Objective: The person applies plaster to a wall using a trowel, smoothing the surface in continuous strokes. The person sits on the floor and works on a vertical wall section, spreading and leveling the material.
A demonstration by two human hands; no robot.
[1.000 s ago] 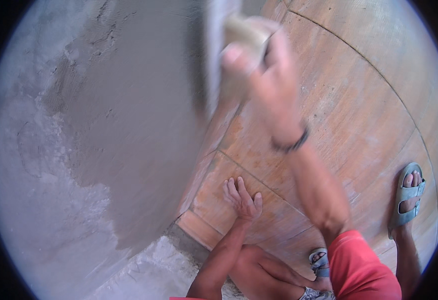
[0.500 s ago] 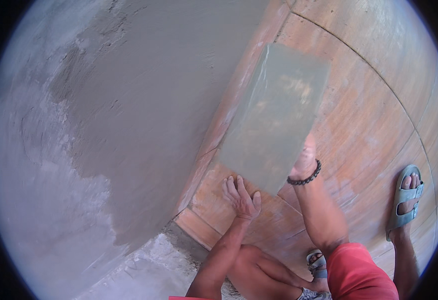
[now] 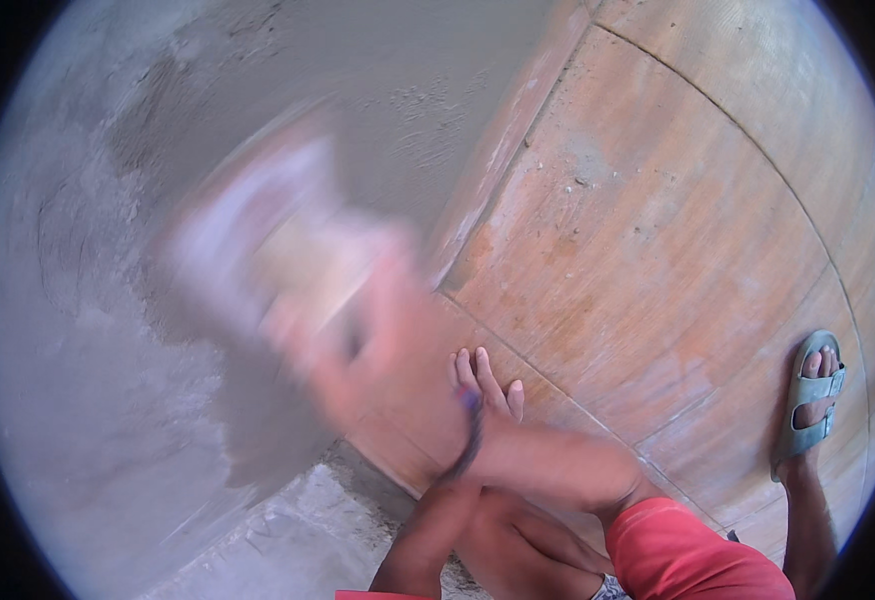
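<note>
My right arm reaches left across my left forearm. At its end my right hand (image 3: 373,310), smeared by motion, grips a flat plastering float (image 3: 228,235) by its back. The float is blurred too; it lies over the wet grey mortar (image 3: 388,110), and whether it touches the surface I cannot tell. My left hand (image 3: 490,382) rests on the orange-brown tiles with its fingers spread, holding nothing. The dark beaded bracelet (image 3: 472,440) on my right wrist passes in front of part of the left hand and wrist.
A raised tile edge (image 3: 508,150) separates the mortar from the orange-brown tiled floor (image 3: 638,270). Small mortar crumbs (image 3: 580,182) lie on those tiles. Paler, rough cement (image 3: 68,330) borders the mortar on the left. A sandalled foot (image 3: 813,400) stands at the right.
My right hand has swung the float from above the tiles leftward over the mortar, turning its broad grey face out of sight. My left hand stays in place.
</note>
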